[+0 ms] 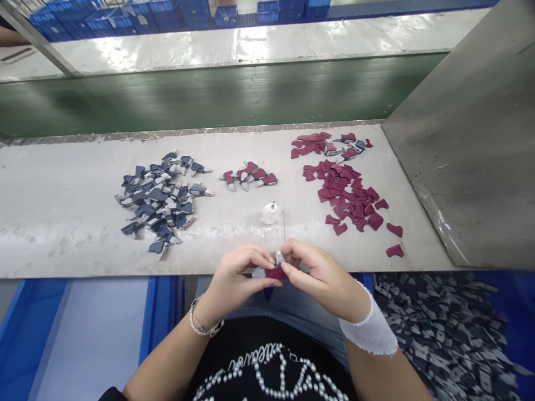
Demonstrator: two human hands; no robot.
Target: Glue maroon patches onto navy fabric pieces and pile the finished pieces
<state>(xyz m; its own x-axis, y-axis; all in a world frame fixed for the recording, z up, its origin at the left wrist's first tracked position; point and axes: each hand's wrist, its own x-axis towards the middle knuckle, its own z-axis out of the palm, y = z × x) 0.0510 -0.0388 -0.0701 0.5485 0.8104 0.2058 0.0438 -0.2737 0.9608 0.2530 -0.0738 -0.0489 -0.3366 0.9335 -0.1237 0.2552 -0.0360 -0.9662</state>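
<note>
Near the table's front edge, my left hand (pixel 240 274) and my right hand (pixel 320 275) are both closed on one small plastic part (pixel 275 273) with a dark red face and light grey ends. My fingertips pinch it from both sides and hide some of it. Just beyond them stands a small white bottle (pixel 270 214) with a thin metal tip. To the left lies a heap of dark blue-grey and white plastic parts (pixel 159 195). Several red-faced parts (pixel 251 174) form a small group in the middle. Loose dark red pieces (pixel 345 192) are scattered on the right.
A metal panel (pixel 468 139) rises at the table's right end. Behind the table (pixel 54 206) runs a green belt (pixel 217 97), with blue crates (pixel 154 14) farther back. Below, a bin of grey parts (pixel 451 323) sits right, a blue-rimmed container (pixel 161 312) left.
</note>
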